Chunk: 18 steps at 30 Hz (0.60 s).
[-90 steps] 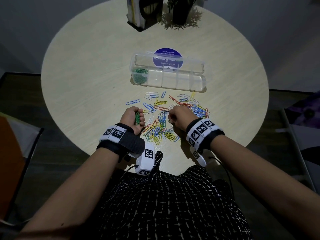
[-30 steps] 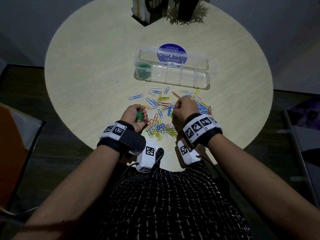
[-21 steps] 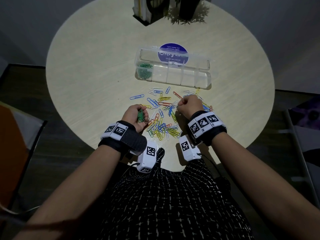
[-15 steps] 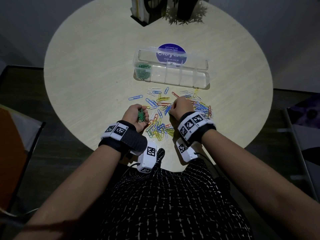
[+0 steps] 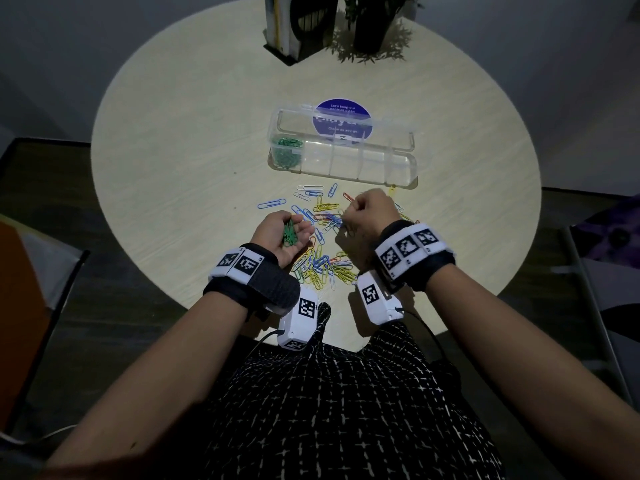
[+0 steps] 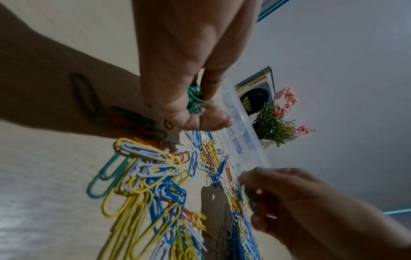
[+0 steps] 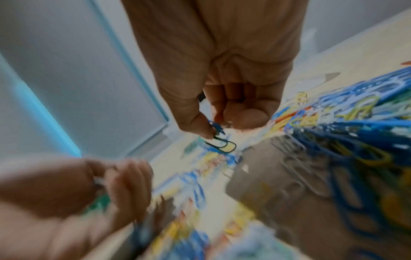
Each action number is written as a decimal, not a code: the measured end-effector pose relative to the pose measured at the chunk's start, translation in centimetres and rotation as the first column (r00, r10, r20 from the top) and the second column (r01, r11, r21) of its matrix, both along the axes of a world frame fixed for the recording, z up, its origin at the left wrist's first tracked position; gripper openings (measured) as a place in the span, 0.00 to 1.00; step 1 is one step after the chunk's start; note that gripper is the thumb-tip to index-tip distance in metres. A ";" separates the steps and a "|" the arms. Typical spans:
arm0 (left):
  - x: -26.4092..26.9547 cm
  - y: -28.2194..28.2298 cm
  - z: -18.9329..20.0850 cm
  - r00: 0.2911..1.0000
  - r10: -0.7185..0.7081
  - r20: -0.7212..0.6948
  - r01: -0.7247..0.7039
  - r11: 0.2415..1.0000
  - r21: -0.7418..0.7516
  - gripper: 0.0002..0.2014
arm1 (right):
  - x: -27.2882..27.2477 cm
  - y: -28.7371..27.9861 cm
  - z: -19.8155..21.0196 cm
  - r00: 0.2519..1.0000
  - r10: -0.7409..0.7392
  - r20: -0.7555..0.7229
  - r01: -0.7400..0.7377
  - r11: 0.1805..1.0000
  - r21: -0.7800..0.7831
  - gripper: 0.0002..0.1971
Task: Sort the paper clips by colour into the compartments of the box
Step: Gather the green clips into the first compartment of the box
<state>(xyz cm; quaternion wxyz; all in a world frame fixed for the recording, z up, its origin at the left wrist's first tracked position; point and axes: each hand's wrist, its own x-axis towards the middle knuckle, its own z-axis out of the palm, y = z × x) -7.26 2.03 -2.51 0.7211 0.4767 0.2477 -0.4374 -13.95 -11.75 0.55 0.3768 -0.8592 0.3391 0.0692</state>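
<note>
Mid-frame, our left hand (image 5: 285,233) lies palm up, cupping green clips (image 5: 289,233); our right hand (image 5: 372,213) pinches a dark clip (image 7: 222,145), its long axis pointing lower right

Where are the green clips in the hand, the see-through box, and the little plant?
green clips (image 5: 289,233): head view, middle of the bunch in the left palm.
box (image 5: 414,168): head view, right end wall.
plant (image 6: 272,126): left wrist view, green leaves.

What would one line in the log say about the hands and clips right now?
left hand: cups green clips | right hand: pinches a dark clip over pile | box: green only, leftmost compartment
</note>
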 end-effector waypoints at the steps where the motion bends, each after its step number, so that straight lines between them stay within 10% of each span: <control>1: -0.2 -0.3 0.2 1.000 -0.017 -0.005 0.017 1.000 -0.014 0.18 | 0.0 -0.1 0.6 0.997 -0.009 0.077 0.008 1.000 0.022 0.10; 8: -1.9 -2.8 1.1 0.993 -0.094 -0.069 0.080 0.979 -0.187 0.30 | -0.1 1.5 2.0 0.978 0.077 0.191 -0.093 0.993 0.076 0.03; 13: -1.9 -3.6 0.5 0.970 -0.239 -0.038 0.238 0.971 -0.024 0.22 | -3.1 -3.0 1.8 0.943 -0.204 0.263 0.181 0.977 0.110 0.05; 18: -2.4 -4.2 0.3 0.941 -0.339 -0.010 0.339 0.941 -0.004 0.22 | -7.6 -6.4 0.3 0.969 -0.243 0.048 0.244 0.969 -0.039 0.07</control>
